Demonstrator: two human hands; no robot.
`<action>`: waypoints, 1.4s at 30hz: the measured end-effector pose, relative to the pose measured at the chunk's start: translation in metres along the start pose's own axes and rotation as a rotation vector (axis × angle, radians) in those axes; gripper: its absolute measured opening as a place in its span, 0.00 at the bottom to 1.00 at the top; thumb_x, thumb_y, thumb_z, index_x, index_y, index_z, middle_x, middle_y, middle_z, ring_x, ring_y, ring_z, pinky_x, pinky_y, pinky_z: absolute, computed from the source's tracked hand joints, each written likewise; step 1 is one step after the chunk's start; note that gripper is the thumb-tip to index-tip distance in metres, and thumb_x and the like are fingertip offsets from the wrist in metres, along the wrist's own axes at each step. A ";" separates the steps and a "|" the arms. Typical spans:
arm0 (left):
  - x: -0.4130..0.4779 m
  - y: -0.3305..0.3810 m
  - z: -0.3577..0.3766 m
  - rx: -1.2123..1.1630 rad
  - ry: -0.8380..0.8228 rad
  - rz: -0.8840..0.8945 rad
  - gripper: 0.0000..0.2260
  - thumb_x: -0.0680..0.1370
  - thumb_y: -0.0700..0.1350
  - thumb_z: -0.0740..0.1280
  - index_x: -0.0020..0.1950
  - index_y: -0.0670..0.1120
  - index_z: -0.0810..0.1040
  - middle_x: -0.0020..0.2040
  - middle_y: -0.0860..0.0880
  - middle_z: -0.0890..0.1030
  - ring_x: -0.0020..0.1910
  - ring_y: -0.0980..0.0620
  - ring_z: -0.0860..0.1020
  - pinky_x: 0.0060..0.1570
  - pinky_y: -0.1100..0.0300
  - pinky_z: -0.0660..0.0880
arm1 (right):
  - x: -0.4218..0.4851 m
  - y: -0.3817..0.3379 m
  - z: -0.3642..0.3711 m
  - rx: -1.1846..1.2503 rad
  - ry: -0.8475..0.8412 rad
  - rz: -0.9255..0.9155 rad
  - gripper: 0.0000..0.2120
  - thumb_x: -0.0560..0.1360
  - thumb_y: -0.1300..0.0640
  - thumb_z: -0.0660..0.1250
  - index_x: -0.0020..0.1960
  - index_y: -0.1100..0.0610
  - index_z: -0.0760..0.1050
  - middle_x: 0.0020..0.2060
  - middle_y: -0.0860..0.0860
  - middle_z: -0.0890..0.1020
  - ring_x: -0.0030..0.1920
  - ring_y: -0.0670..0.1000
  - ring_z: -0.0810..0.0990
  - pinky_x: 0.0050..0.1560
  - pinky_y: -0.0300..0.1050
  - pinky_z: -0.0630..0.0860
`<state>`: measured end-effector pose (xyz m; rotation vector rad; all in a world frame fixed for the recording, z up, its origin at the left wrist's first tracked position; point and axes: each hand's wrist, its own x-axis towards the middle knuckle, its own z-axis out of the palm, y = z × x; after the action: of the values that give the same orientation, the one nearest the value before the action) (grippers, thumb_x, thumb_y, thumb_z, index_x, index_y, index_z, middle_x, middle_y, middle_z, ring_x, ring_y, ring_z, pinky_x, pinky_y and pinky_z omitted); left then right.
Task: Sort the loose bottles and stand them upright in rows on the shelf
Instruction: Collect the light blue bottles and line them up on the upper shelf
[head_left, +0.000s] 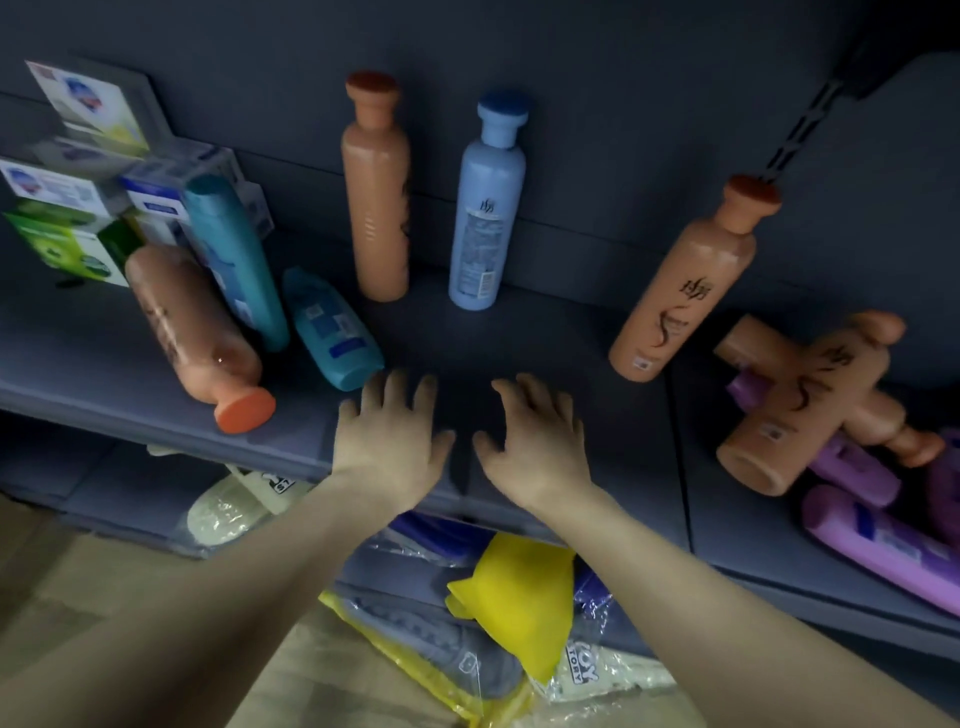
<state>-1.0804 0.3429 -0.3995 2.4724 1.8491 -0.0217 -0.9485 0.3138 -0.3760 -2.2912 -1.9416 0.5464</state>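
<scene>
Fingers (400, 389) of left hand (389, 441) spread and released, holding nothing, over front of shelf (519, 338); contact with shelf not clear. Right hand (535, 441) likewise loose, slightly bent, empty.

Clock positions read from the hands:
- 10 o'clock: stacked boxes (67, 208); lying orange bottle (192, 332), cap toward shelf edge; tall teal bottle (234, 254) tilted against boxes; small teal bottle (332, 327) lying, near end just beside left fingertips.
- 12 o'clock: upright orange bottle (376, 197); blue bottle (485, 218) upright beside it, not touching.
- 1 o'clock: second orange bottle (685, 286), upright, well apart from blue.
- 3 o'clock: orange pile (795, 410) lying crossed on purple bottles (878, 545).
</scene>
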 end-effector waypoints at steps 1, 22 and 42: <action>0.008 0.000 0.000 0.003 0.010 0.007 0.29 0.80 0.58 0.54 0.76 0.47 0.51 0.74 0.44 0.58 0.72 0.42 0.59 0.63 0.51 0.63 | 0.006 0.000 0.000 0.004 0.007 0.002 0.28 0.78 0.47 0.60 0.75 0.50 0.55 0.75 0.49 0.54 0.73 0.56 0.54 0.70 0.53 0.57; 0.149 0.012 -0.037 -0.934 0.172 0.024 0.41 0.76 0.45 0.67 0.77 0.44 0.40 0.75 0.42 0.57 0.72 0.44 0.62 0.70 0.49 0.63 | 0.126 -0.014 -0.065 0.710 0.184 0.018 0.35 0.79 0.58 0.62 0.78 0.55 0.44 0.76 0.52 0.56 0.74 0.51 0.58 0.69 0.41 0.59; 0.157 0.012 -0.026 -1.165 0.138 0.074 0.40 0.58 0.42 0.70 0.70 0.48 0.62 0.64 0.45 0.71 0.62 0.50 0.74 0.57 0.54 0.77 | 0.141 -0.016 -0.061 0.898 0.241 0.011 0.28 0.66 0.63 0.73 0.63 0.54 0.68 0.59 0.55 0.75 0.58 0.53 0.76 0.55 0.49 0.78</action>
<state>-1.0250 0.4913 -0.3796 1.6829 1.1914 0.9414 -0.9258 0.4637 -0.3441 -1.6789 -1.1965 0.8654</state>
